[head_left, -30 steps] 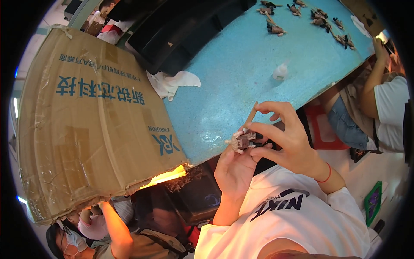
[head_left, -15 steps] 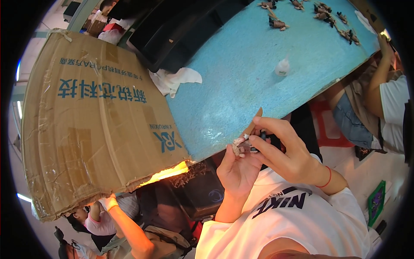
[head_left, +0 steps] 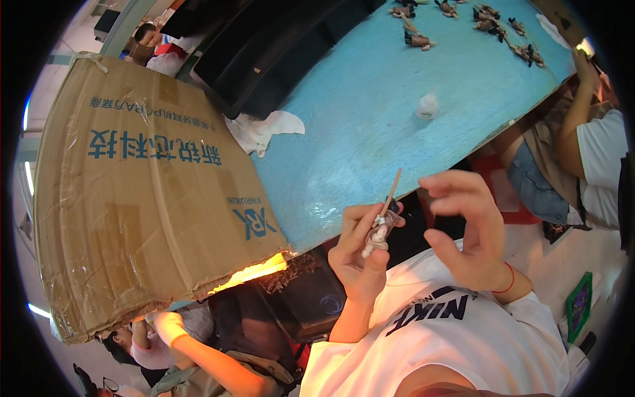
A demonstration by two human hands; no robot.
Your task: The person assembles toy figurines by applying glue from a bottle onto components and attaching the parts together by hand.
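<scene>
My left hand [head_left: 359, 268] is closed round a small figurine [head_left: 376, 241] with a pale and brown body and dark parts at its upper end. A thin brown blade-like piece [head_left: 392, 190] sticks up from the figurine, seen nearly edge-on. Just to the right, my right hand [head_left: 475, 231] hovers with fingers curved and apart, holding nothing. Both hands are at the near edge of the blue table [head_left: 344, 139]. Fingers of the left hand cover part of the figurine.
Several similar figurines [head_left: 489, 25] lie at the table's far end. A small translucent bottle [head_left: 427, 106] stands mid-table. White cloth [head_left: 281, 123] lies beside a large cardboard sheet [head_left: 132, 212] on the left. Beyond is a black bin [head_left: 264, 73]. Co-workers sit left and right.
My right hand has let go of the figurine and moved away to the right, its fingers opening. The left hand has turned the figurine, and its brown piece now shows edge-on.
</scene>
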